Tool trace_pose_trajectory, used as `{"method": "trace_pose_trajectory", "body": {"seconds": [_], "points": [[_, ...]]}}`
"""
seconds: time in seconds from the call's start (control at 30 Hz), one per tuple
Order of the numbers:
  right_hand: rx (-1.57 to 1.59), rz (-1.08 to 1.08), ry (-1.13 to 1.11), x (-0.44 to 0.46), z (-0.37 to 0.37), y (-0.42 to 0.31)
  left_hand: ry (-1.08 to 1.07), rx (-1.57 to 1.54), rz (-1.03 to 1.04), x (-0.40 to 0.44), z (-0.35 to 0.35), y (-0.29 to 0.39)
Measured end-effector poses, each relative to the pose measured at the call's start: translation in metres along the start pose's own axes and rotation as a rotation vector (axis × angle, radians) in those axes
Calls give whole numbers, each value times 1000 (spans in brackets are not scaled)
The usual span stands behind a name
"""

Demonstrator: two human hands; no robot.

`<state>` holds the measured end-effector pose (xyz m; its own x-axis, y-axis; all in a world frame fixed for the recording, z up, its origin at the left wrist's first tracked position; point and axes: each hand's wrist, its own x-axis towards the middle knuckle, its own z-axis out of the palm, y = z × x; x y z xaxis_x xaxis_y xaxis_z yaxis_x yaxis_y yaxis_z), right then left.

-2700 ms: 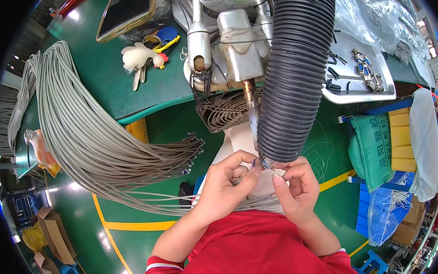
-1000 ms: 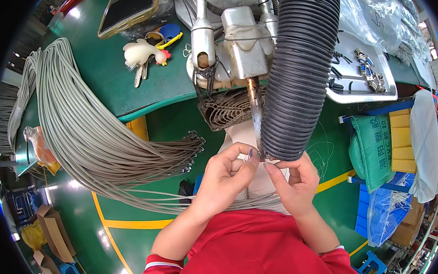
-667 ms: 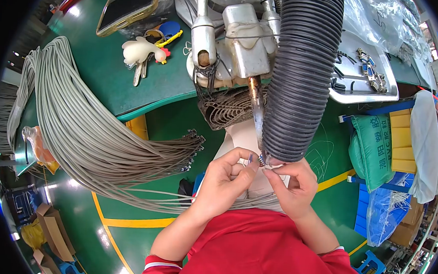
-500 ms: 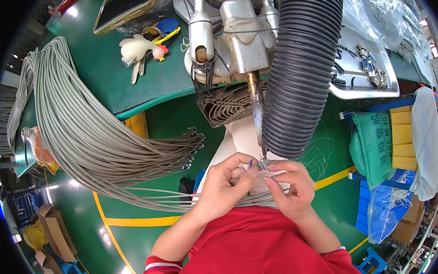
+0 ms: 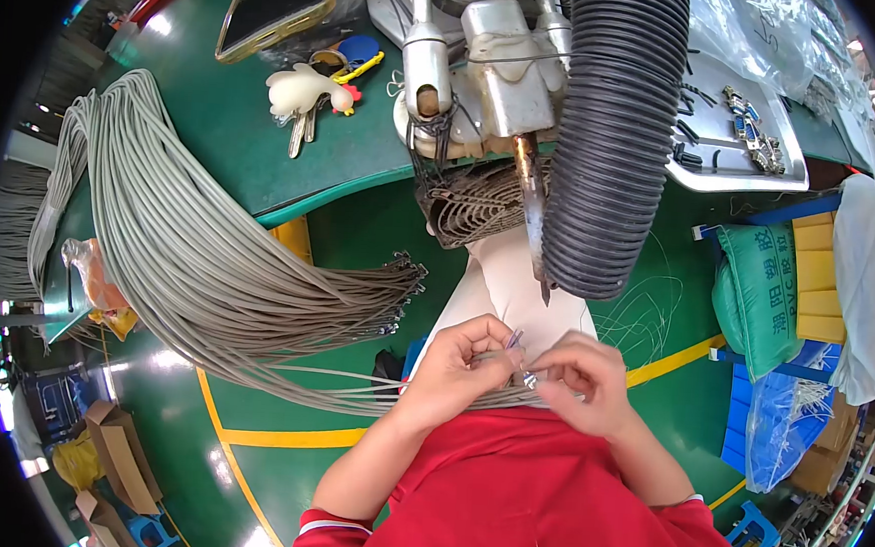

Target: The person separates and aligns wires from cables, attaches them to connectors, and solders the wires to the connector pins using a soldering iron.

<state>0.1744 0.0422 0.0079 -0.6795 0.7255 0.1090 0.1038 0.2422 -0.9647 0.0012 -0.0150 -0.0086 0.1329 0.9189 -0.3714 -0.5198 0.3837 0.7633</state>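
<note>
In front of my lap, my left hand is closed, pinching a grey cable end with thin coloured wires standing out above its fingertips. A small metal connector shows between my two hands. Beside it, my right hand has curled fingers smeared by motion, so whether they grip the connector is unclear. Above the hands, a soldering iron points downward from its metal mount, its tip apart from the connector.
A thick black ribbed hose hangs beside the iron. Many grey cables drape over the green bench at left. Keys and a phone lie there. A metal tray with connectors stands at right.
Both hands have dropped away from the soldering iron tip, taking the connector down with them. My right fingers have shifted and blurred. The whole view has moved slightly.
</note>
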Motion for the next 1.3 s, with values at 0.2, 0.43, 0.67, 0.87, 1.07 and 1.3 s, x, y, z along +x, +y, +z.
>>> {"method": "trace_pose_trajectory", "body": {"seconds": [0.2, 0.43, 0.67, 0.87, 1.07, 1.3], "points": [[285, 249, 142, 11, 5, 7, -8, 132, 27, -2, 9, 2], [28, 133, 88, 14, 2, 2, 77, 283, 85, -2, 11, 1], [-542, -411, 73, 14, 6, 18, 342, 1066, 627, 5, 11, -12], [-96, 98, 270, 8, 13, 14, 410, 1041, 650, 3, 11, -9], [287, 382, 184, 7, 12, 13, 408, 1001, 597, 3, 13, -9], [-34, 106, 262, 7, 22, 12, 415, 1054, 645, 3, 10, -12]]}}
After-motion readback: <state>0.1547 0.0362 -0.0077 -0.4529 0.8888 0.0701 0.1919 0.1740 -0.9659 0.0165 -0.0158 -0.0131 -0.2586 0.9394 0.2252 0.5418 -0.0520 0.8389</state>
